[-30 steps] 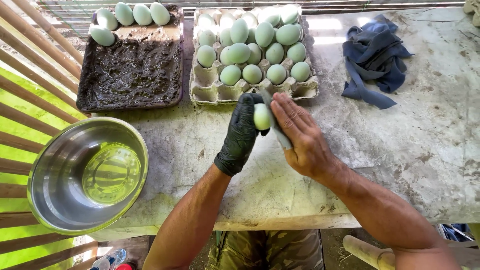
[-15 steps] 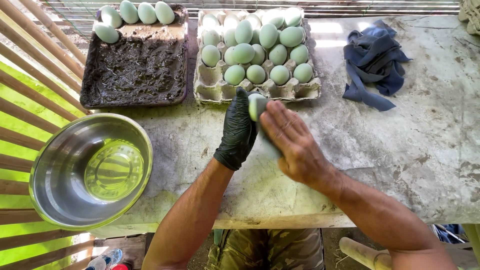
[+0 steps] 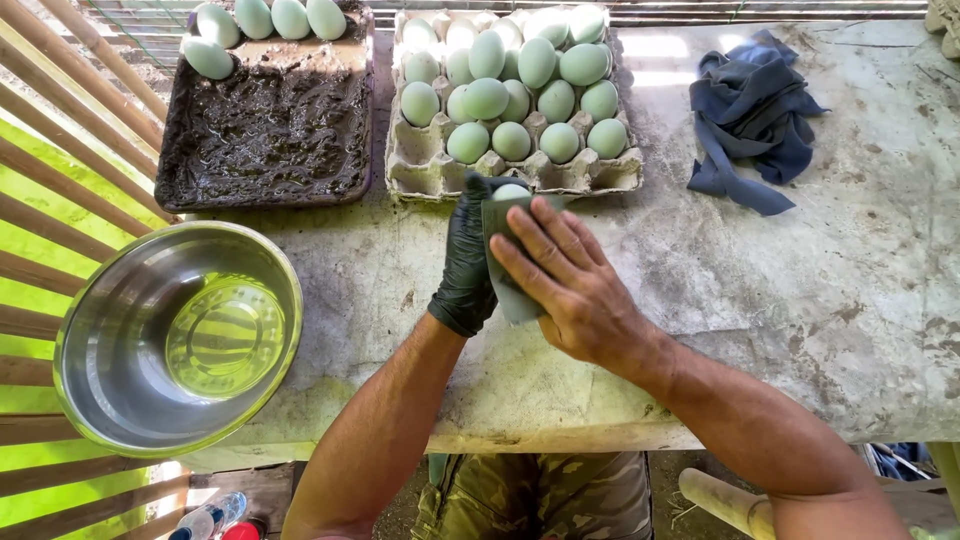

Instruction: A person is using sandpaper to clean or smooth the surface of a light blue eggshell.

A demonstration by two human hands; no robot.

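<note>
black-gloved left hand [image 3: 468, 262] gripping pale green egg [image 3: 511, 192], bare right hand [image 3: 565, 285] pressing grey-green cloth [image 3: 505, 262] around it, grey cardboard egg tray [image 3: 430, 172] at 12 o'clock, steel bowl [image 3: 120, 400] at 9 o'clock

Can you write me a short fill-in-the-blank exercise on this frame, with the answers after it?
1. The left hand wears a ____ glove.
2. The right hand presses a grey-green cloth around a pale green ____.
3. The steel bowl stands on the person's ____ side.
4. The dark tray holds mud and ____ eggs along its far edge.

Missing words: black; egg; left; four
</note>
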